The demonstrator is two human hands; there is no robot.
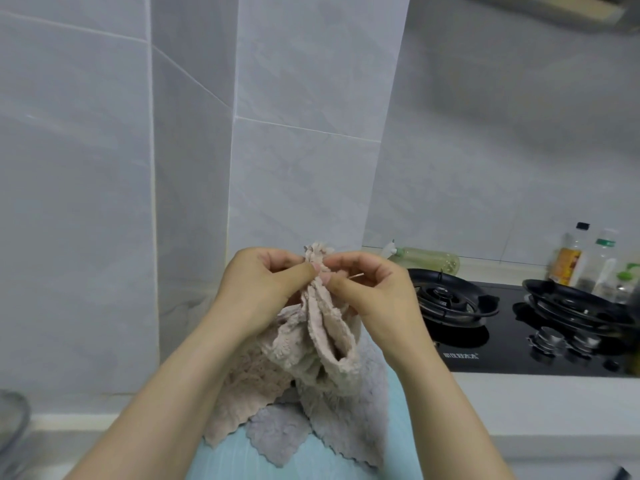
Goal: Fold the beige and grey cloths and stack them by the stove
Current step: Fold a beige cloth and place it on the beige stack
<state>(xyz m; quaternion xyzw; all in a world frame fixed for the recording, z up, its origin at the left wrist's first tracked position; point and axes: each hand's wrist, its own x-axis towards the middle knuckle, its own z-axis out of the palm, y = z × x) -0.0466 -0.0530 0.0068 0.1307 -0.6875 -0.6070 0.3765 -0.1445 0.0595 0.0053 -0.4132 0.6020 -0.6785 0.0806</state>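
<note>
A beige cloth hangs bunched in the air in front of me, its scalloped edges drooping. My left hand and my right hand both pinch its gathered top corner, thumbs almost touching. Under it a grey cloth lies crumpled on a light blue mat on the counter, partly hidden by the beige cloth and my forearms. The black glass stove lies to the right of the cloths.
Two burners with black pan supports sit on the stove. A plastic bottle lies behind the stove, and several bottles stand at the back right. A tiled wall corner rises behind. A metal rim shows at far left.
</note>
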